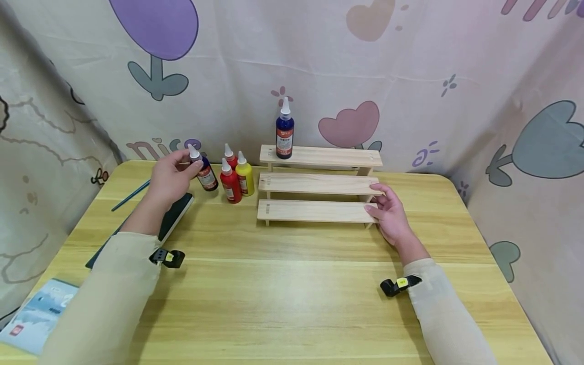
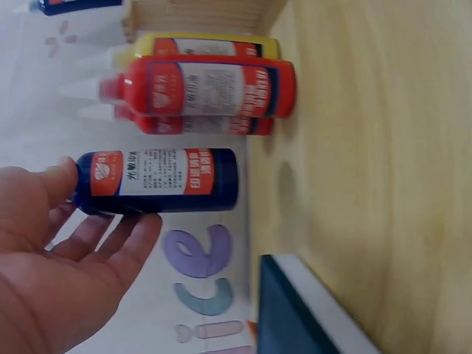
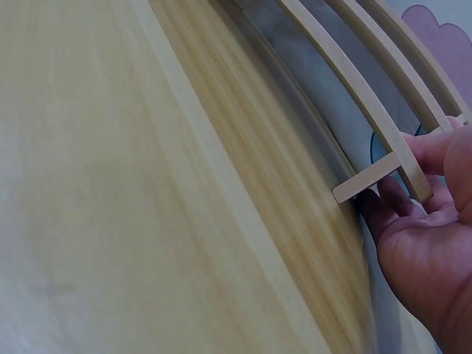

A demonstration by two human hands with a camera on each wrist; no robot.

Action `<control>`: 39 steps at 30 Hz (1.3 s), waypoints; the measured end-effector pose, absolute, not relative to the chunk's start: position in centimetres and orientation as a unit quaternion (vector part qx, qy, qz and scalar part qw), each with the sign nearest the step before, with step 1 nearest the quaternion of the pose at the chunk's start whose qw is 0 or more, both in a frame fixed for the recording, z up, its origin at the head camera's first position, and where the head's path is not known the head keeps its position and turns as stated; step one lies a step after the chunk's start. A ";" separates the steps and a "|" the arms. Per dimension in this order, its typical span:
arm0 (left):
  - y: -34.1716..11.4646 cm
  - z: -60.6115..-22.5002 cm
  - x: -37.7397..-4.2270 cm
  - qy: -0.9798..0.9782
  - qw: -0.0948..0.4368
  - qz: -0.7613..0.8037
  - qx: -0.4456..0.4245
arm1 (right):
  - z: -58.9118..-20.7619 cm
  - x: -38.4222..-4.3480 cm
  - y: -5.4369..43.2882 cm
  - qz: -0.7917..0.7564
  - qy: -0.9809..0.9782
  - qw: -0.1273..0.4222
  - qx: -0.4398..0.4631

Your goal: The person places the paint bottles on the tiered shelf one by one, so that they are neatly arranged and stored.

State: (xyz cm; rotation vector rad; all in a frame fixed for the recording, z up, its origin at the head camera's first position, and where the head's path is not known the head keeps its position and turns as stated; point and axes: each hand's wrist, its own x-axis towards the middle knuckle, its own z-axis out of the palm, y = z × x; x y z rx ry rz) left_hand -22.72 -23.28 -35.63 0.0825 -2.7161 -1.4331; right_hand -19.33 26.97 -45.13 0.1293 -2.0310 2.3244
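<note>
My left hand [image 1: 170, 178] pinches a dark blue ink bottle [image 1: 207, 175] near its white nozzle cap. The bottle leans slightly, and in the left wrist view its printed label faces the camera. Just right of it stand two red bottles [image 1: 231, 186] and a yellow bottle [image 1: 246, 178], grouped upright on the table. A three-tier wooden display rack [image 1: 317, 211] stands farther right, with another dark blue bottle [image 1: 285, 133] upright at the left of its top tier. My right hand [image 1: 391, 215] grips the rack's right end, thumb on the lowest shelf and fingers at the middle one.
Left on the wooden table [image 1: 283, 299] lie a dark flat book-like object [image 1: 175, 218], partly behind my left forearm, and a thin blue stick [image 1: 131, 195]. A pale blue packet [image 1: 43, 312] lies at the front left corner. A printed curtain [image 1: 237, 86] hangs behind the table.
</note>
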 end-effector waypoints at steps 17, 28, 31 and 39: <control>-20.9 -30.2 -17.8 -0.910 0.032 -0.410 -0.048 | -45.2 -19.4 27.1 0.756 -0.653 0.022 0.047; -16.9 -27.7 -17.5 -0.880 0.003 -0.460 -0.118 | -45.2 -19.3 27.1 0.755 -0.654 0.024 0.048; -15.7 -27.5 -18.0 -0.868 -0.012 -0.479 -0.129 | -45.3 -19.3 27.1 0.756 -0.652 0.026 0.049; -11.8 -26.7 -19.5 -0.840 -0.031 -0.512 -0.177 | -45.3 -19.5 27.2 0.758 -0.650 0.025 0.053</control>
